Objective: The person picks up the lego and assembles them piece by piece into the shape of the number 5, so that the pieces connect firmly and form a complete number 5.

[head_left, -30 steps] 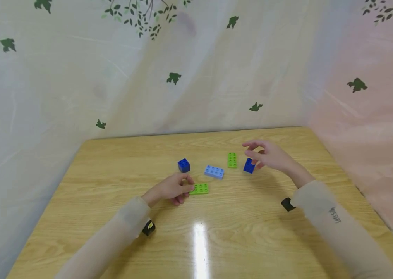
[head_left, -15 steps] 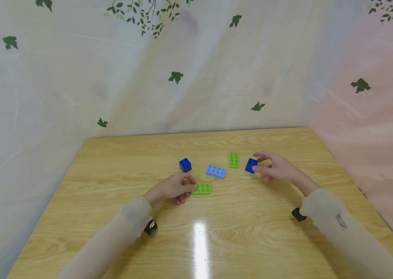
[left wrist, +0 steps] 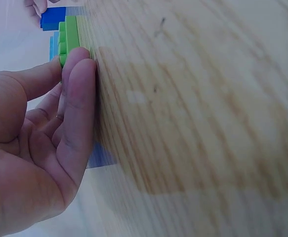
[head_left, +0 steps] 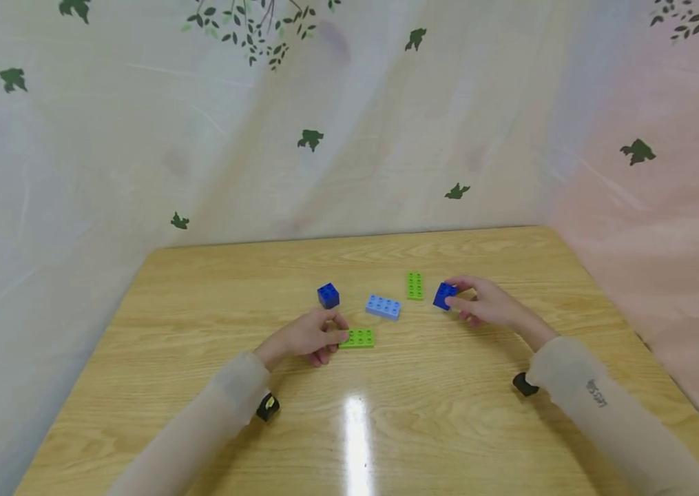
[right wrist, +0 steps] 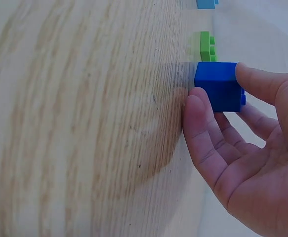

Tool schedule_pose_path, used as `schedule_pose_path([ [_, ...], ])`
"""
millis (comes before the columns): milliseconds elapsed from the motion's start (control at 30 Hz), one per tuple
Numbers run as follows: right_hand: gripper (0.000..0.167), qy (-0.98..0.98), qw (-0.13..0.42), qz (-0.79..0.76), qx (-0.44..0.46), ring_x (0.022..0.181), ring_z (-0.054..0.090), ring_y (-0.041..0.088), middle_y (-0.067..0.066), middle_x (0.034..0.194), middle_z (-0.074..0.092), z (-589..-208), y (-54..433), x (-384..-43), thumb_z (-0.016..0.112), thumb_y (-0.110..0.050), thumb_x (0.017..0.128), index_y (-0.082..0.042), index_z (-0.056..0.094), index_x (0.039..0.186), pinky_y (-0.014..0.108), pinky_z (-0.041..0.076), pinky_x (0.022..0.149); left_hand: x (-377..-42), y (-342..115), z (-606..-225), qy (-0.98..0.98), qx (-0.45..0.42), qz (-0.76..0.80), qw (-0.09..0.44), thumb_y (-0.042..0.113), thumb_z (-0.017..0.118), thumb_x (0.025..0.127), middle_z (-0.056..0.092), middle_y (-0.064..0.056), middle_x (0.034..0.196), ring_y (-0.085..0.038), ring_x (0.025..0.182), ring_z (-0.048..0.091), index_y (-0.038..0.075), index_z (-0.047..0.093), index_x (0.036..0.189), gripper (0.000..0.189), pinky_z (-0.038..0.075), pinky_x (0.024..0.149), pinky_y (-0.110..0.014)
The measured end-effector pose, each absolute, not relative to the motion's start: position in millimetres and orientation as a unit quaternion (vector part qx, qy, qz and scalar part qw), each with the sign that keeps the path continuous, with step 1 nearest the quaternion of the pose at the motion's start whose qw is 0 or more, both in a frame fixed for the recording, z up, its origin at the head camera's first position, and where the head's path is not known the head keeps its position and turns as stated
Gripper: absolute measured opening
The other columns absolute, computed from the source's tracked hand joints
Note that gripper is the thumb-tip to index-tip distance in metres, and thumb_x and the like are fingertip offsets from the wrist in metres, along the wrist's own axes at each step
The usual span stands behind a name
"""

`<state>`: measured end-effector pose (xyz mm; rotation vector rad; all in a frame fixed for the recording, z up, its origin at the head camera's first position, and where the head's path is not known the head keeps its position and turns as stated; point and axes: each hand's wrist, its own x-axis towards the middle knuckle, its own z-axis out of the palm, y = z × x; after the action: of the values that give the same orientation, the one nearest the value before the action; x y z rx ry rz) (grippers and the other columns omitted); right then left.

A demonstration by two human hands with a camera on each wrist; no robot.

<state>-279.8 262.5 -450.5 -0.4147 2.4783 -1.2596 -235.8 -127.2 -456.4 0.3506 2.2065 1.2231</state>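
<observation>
Block (head_left: 442,296), dark blue, pinched by right hand (head_left: 487,302) near its fingertips, might slip if grip's shallow; left hand (head_left: 307,336) pinches green plate (head_left: 361,337), uneven pressure could skew it.

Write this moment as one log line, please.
left hand: pinches near green plate | right hand: grips right dark-blue brick | on table: light-blue brick, far green plate, left dark-blue brick

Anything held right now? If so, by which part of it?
Left grip: the nearer lime-green brick, pinched at its left end. Right grip: the right-hand dark-blue block, by its right side, both as the head view shows.
</observation>
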Motion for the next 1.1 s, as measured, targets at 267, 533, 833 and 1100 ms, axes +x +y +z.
schedule_pose_path([
  [267,0.056,0.865,0.166,-0.451,-0.144,0.082,0.067,0.028,0.026,0.133,0.049,-451.6,262.9,-278.6,0.065,-0.026,0.102,0.000,0.044,0.148,0.038,0.060,0.065,-235.2,-127.7,-456.7,0.830,0.136,0.456,0.292,0.025,0.061,0.104,0.062,-0.008,0.080,-0.018,0.057,0.060,0.011,0.060,0.120,0.021,0.056,0.051,-0.029],
  [533,0.055,0.866,0.166,-0.448,-0.145,0.083,0.067,0.028,0.025,0.131,0.050,-451.5,261.5,-278.7,0.065,-0.027,0.102,-0.001,0.046,0.146,0.038,0.060,0.065,-235.8,-127.5,-459.5,0.828,0.136,0.467,0.278,0.023,0.063,0.103,0.064,-0.009,0.080,-0.019,0.056,0.062,0.010,0.062,0.119,0.021,0.058,0.052,-0.032],
  [833,0.060,0.850,0.199,-0.466,-0.145,0.101,0.070,0.032,0.026,0.137,0.046,-440.0,253.7,-273.7,0.066,-0.030,0.101,-0.002,0.043,0.149,0.042,0.062,0.074,-233.6,-123.2,-457.2,0.839,0.151,0.454,0.260,0.022,0.063,0.103,0.066,-0.008,0.078,-0.018,0.056,0.063,0.009,0.064,0.119,0.021,0.058,0.051,-0.033],
  [1100,0.059,0.827,0.222,-0.471,-0.212,0.107,0.067,0.038,0.023,0.136,0.048,-425.3,220.7,-256.1,0.068,-0.029,0.100,-0.004,0.046,0.148,0.045,0.061,0.076,-230.9,-120.4,-454.4,0.841,0.158,0.452,0.254,0.019,0.061,0.104,0.065,-0.010,0.078,-0.017,0.055,0.061,0.010,0.066,0.118,0.017,0.057,0.050,-0.031],
])
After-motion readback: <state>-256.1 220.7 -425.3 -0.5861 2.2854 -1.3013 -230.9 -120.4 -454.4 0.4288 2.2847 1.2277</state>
